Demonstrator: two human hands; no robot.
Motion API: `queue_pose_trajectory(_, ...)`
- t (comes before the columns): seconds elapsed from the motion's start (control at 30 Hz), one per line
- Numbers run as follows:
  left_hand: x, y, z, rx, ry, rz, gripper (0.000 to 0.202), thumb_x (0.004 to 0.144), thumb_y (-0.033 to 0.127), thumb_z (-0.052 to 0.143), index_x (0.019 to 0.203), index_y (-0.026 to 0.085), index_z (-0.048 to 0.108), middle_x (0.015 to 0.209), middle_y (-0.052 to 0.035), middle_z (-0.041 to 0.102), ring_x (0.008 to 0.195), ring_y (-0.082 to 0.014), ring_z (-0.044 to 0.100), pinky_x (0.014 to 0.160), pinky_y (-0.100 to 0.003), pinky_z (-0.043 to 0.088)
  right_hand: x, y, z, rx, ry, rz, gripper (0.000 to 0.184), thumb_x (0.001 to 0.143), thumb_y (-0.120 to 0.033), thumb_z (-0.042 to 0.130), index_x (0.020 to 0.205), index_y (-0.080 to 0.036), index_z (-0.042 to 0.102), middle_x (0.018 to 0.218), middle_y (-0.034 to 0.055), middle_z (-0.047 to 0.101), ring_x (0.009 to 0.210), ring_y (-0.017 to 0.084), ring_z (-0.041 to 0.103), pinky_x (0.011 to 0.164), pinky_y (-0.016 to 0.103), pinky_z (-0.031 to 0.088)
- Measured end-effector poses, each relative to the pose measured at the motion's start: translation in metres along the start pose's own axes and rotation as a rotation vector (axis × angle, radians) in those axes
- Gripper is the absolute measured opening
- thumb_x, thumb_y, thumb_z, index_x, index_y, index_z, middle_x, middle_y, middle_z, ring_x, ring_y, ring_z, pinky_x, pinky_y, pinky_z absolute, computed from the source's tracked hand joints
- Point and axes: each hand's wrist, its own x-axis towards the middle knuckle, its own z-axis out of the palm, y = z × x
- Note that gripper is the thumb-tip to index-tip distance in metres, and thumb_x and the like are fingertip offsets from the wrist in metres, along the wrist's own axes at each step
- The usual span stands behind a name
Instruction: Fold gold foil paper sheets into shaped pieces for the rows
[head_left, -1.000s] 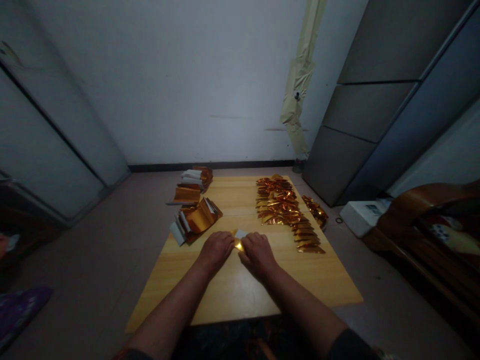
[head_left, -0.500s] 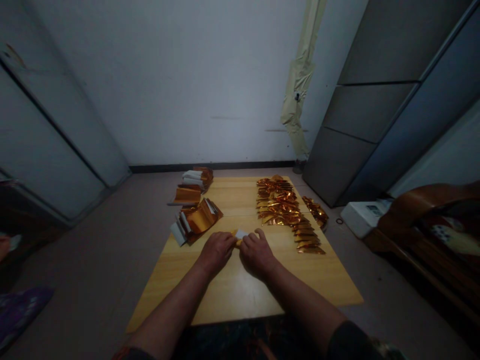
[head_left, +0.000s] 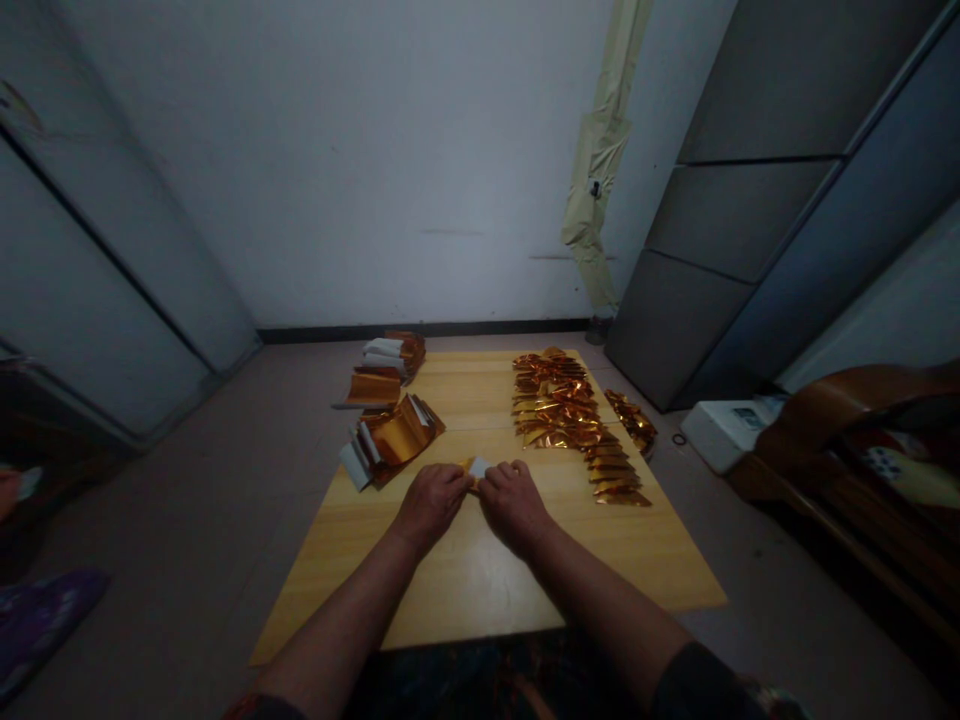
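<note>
Gold foil [head_left: 472, 472] clenched in the left hand [head_left: 431, 505] and right hand [head_left: 514, 507] grip, tabletop [head_left: 480, 585] open nearside.

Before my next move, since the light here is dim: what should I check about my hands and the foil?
Left hand touching the small foil-and-white-paper piece: ok.
Right hand touching that piece: ok.
Part of the piece under the fingers: cannot tell.
Foil stack apart from the left hand: ok.
Gold foil strips apart from the right hand: ok.
</note>
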Motion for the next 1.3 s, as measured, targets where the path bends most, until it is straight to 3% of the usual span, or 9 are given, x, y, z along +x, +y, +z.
queue_pose_trajectory(0.27, -0.001, 0.000, 0.001, 0.009, -0.004, 0.021, 0.018, 0.090, 0.023, 0.056, 0.101, 0.024, 0.070, 0.095, -0.0063, 0.068, 0.085, -0.0196, 0.059, 0.075, -0.035, 0.046, -0.014, 0.011, -0.004, -0.010, 0.016, -0.042, 0.013, 0.089, -0.018, 0.058, 0.080, -0.019, 0.066, 0.079, 0.0057, 0.061, 0.082, 0.020, 0.047, 0.077, 0.035, 0.028)
queue_pose_trajectory(0.53, -0.001, 0.000, 0.001, 0.007, 0.000, 0.004, 0.018, 0.090, 0.022, 0.055, 0.099, 0.024, 0.071, 0.095, -0.0066, 0.069, 0.084, -0.0192, 0.059, 0.075, -0.034, 0.045, -0.010, 0.010, -0.006, 0.051, -0.036, -0.025, 0.008, 0.092, -0.022, 0.058, 0.092, -0.021, 0.066, 0.087, 0.0037, 0.064, 0.085, 0.018, 0.049, 0.076, 0.033, 0.028)
queue_pose_trajectory(0.77, 0.001, 0.011, -0.021, -0.051, -0.085, -0.001, 0.026, 0.089, 0.019, 0.052, 0.109, 0.025, 0.067, 0.109, -0.0090, 0.067, 0.097, -0.0215, 0.061, 0.082, -0.037, 0.044, -0.006, 0.017, -0.010, 0.259, -0.073, 0.172, 0.013, 0.093, -0.022, 0.057, 0.084, -0.020, 0.066, 0.087, 0.0013, 0.061, 0.084, 0.015, 0.049, 0.072, 0.028, 0.027)
queue_pose_trajectory(0.93, 0.000, 0.013, -0.032, -0.089, -0.154, 0.017, 0.034, 0.088, 0.017, 0.052, 0.117, 0.030, 0.064, 0.121, -0.0076, 0.065, 0.110, -0.0221, 0.058, 0.090, -0.040, 0.040, -0.001, 0.016, -0.009, 0.253, -0.090, 0.198, 0.014, 0.096, -0.024, 0.050, 0.090, -0.018, 0.061, 0.091, 0.0023, 0.058, 0.084, 0.016, 0.046, 0.072, 0.028, 0.027)
queue_pose_trajectory(1.17, -0.002, 0.010, -0.027, -0.069, -0.176, 0.001, 0.026, 0.088, 0.018, 0.054, 0.108, 0.028, 0.066, 0.123, -0.0083, 0.065, 0.114, -0.0238, 0.057, 0.092, -0.042, 0.038, -0.001, 0.017, -0.014, 0.311, -0.092, 0.198, 0.012, 0.095, -0.020, 0.045, 0.092, -0.018, 0.057, 0.096, 0.0044, 0.058, 0.088, 0.018, 0.046, 0.075, 0.029, 0.030)
queue_pose_trajectory(1.3, -0.002, 0.011, -0.019, -0.055, -0.120, -0.003, 0.020, 0.089, 0.022, 0.056, 0.104, 0.028, 0.067, 0.118, -0.0070, 0.067, 0.111, -0.0228, 0.060, 0.088, -0.040, 0.039, -0.011, 0.025, -0.017, 0.433, -0.069, 0.138, 0.011, 0.086, -0.020, 0.059, 0.096, -0.019, 0.059, 0.104, 0.0032, 0.059, 0.095, 0.018, 0.048, 0.080, 0.029, 0.032)
